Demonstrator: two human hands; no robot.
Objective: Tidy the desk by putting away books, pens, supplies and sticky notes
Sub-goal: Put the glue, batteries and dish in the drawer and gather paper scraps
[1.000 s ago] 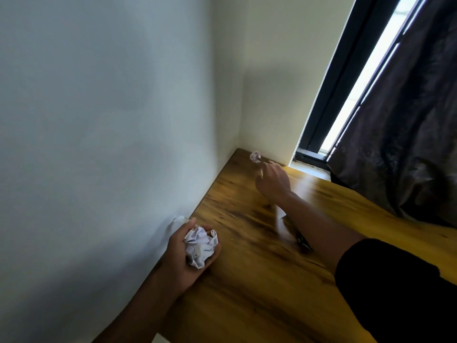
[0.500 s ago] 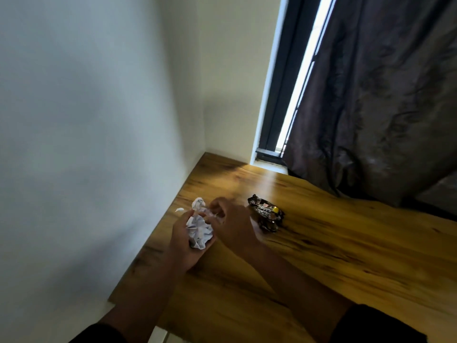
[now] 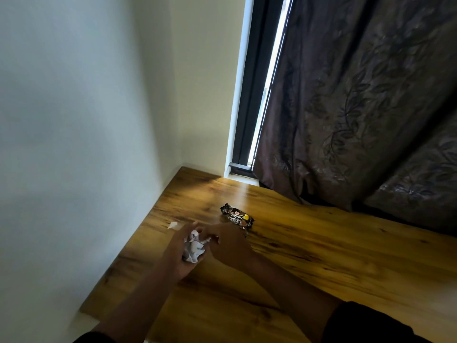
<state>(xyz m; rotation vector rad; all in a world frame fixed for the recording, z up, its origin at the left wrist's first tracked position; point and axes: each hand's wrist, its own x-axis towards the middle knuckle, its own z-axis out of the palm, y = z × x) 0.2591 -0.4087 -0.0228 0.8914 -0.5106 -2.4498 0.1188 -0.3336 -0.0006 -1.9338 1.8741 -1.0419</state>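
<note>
One snack wrapper (image 3: 237, 217) on wooden desk (image 3: 321, 248), just beyond hands; paper scrap (image 3: 173, 225) near wall. Left hand (image 3: 181, 253) cups crumpled paper (image 3: 194, 248); right hand (image 3: 228, 243) pinches its edge.

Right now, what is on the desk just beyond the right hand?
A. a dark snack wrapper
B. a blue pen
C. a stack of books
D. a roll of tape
A: a dark snack wrapper with printed letters lies flat on the desk, just past the right hand, while the left hand holds crumpled paper.
</note>
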